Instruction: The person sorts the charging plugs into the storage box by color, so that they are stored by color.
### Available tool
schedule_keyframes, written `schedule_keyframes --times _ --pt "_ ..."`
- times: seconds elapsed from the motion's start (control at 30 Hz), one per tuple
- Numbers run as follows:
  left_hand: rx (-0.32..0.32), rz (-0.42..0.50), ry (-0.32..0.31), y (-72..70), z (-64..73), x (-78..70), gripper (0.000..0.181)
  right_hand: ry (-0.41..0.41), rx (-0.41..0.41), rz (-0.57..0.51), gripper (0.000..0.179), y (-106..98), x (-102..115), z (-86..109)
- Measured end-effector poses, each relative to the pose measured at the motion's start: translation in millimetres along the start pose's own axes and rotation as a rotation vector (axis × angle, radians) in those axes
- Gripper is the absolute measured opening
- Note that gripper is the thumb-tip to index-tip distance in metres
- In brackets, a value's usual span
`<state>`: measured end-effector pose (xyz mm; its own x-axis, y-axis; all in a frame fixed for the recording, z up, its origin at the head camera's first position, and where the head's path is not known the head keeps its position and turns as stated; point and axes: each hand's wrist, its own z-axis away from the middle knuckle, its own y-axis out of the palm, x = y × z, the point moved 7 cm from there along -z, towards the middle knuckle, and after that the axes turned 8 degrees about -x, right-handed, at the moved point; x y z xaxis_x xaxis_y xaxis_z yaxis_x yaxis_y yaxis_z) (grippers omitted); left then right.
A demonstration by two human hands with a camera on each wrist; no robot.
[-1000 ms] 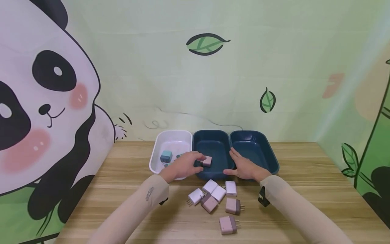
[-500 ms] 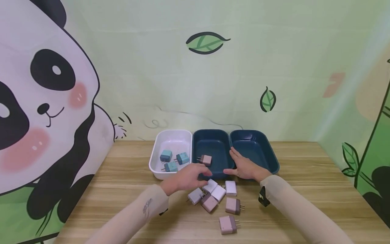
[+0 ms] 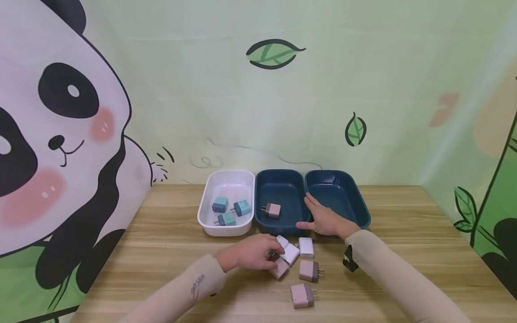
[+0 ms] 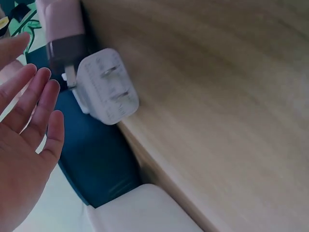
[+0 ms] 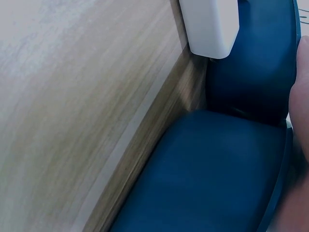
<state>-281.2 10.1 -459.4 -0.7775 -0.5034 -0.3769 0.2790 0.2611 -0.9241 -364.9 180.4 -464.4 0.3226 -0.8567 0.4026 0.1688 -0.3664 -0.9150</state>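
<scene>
My left hand (image 3: pixel 256 252) reaches over a cluster of plug chargers on the table, its thumb and fingers apart around a pink charger (image 3: pixel 279 269) with a brown end. In the left wrist view the fingers are extended beside that pink charger (image 4: pixel 65 24) and a white charger (image 4: pixel 107 87) with two prongs. The hand partly covers the cluster in the head view. My right hand (image 3: pixel 325 220) rests with spread fingers at the adjoining rims of the middle blue bin (image 3: pixel 288 190) and the right blue bin (image 3: pixel 335 193).
A white bin (image 3: pixel 226 181) with several teal chargers (image 3: pixel 242 207) stands at the left. One pink charger (image 3: pixel 273 210) lies in the middle bin. Nearer on the table are a white charger (image 3: pixel 306 247) and two pink chargers, one the nearest (image 3: pixel 302 295). A printed cloth backdrop (image 3: pixel 222 103) stands behind.
My left hand has let go of the pink charger in the middle bin and moved back toward me, down to the cluster on the table. My right hand has stayed in place.
</scene>
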Motion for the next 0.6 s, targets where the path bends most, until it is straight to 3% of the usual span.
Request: schedule_keyframes --times 0.27,0.6 --pt "0.000 -0.057 0.067 9.7 2.3 -3.6 0.041 -0.003 0.000 -0.001 0.100 -0.3 1.0 0.2" --pt "-0.004 -0.110 0.124 12.3 4.3 -7.7 0.040 -0.006 -0.008 -0.008 0.101 0.4 -0.6 -0.7"
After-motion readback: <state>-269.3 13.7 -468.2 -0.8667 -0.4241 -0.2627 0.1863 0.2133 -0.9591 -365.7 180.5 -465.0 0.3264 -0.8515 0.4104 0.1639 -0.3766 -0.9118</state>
